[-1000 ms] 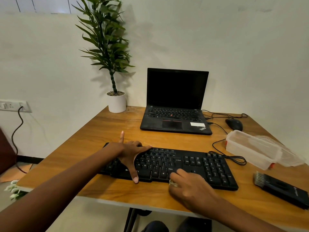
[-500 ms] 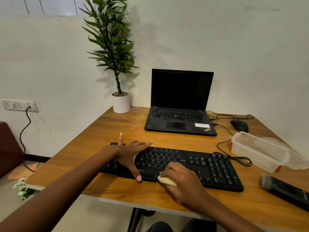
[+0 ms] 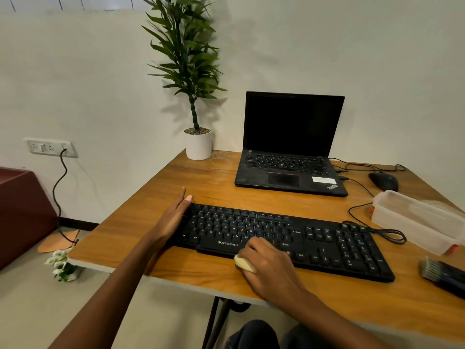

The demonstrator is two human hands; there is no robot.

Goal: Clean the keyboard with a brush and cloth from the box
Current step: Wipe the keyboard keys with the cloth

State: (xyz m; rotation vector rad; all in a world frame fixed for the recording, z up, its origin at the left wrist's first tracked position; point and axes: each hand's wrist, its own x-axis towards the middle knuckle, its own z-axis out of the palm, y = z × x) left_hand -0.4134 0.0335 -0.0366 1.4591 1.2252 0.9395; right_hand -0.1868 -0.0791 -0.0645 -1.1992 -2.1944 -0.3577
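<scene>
Two hands: the left hand (image 3: 173, 220), fingers now straight at the keyboard's (image 3: 314, 238) left end, frees keys for wiping; the right hand (image 3: 266, 263) grips the cloth (image 3: 244, 264).

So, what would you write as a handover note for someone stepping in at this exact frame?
Left hand: open, straight fingers against the left end of the keyboard.
Right hand: grips the cloth at the keyboard's front edge, near the middle.
Brush lies on the table at right, beside the clear box.
Done: brush and cloth are out of the box; whether brushing happened cannot be told.
Left: wipe the remaining keys.
</scene>
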